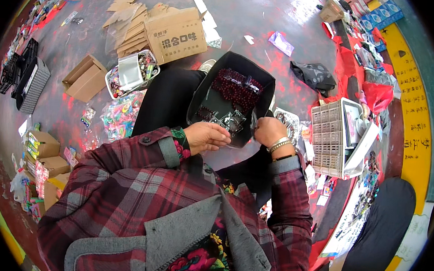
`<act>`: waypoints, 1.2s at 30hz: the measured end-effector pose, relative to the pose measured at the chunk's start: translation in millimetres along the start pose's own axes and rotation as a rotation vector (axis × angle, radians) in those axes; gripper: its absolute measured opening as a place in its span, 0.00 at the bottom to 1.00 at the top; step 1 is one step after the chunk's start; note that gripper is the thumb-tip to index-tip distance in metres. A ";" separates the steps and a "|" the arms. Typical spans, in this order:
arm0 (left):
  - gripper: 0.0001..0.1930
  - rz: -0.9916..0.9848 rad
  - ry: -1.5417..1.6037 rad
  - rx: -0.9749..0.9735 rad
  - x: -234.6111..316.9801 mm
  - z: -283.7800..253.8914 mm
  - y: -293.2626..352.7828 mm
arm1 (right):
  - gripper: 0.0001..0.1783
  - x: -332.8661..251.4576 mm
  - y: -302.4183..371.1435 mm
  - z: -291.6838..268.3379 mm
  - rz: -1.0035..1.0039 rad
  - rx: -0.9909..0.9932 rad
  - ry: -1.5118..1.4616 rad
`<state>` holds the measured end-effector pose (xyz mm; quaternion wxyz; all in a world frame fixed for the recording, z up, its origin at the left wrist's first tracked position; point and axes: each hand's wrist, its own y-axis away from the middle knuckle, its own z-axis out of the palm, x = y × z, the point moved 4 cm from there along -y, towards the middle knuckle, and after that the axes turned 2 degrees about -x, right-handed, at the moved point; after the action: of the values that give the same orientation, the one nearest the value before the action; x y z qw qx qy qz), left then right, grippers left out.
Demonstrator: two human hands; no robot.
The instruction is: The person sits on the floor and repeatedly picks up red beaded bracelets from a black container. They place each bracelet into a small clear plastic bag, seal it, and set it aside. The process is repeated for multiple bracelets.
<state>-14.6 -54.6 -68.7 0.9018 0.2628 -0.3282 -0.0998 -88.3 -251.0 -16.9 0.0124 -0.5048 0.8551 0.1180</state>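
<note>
A black open box (pixel 204 92) rests between my legs. Dark red beaded strings (pixel 238 89) fill its far part, and small clear packets with dark items (pixel 232 121) lie in its near part. My left hand (pixel 208 137) is at the box's near left edge, palm turned inward, its fingers stretched toward the right with nothing visible in them. At the near right corner, my right hand (pixel 271 132) is closed with the fingers curled down. A clear plastic piece (pixel 254 119) shows at its fingertips; what it contains is too small to tell. A bracelet circles the right wrist.
Cardboard boxes (pixel 177 36) and a white basket of small items (pixel 151 66) stand ahead on the left. Colourful packets (pixel 122 114) lie by my left leg. To the right are a beige plastic crate (pixel 325 138), a black bag (pixel 314 76) and a dark stool (pixel 381 232).
</note>
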 end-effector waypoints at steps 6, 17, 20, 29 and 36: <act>0.08 -0.063 0.001 0.014 -4.1 -11.3 -7.5 | 0.11 0.8 -8.4 9.0 -0.024 -0.076 -0.033; 0.31 -0.033 0.252 -0.007 -3.3 -10.0 -9.8 | 0.08 -21.1 6.1 12.0 0.304 0.089 -1.412; 0.39 0.131 0.372 0.008 6.8 -8.9 -9.7 | 0.07 -34.0 13.0 23.2 0.293 0.070 -1.769; 0.12 0.477 0.696 -0.070 21.2 -30.1 -22.1 | 0.02 -83.0 43.9 67.3 0.273 -0.065 -1.983; 0.20 0.391 0.499 -0.093 37.2 -26.7 -1.2 | 0.07 -34.2 41.9 73.5 0.382 -0.282 -1.665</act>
<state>31.1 -57.9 -66.5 0.9676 0.1696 -0.1365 0.1278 -115.0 -186.5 -75.5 0.5518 -0.0985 0.6152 0.5544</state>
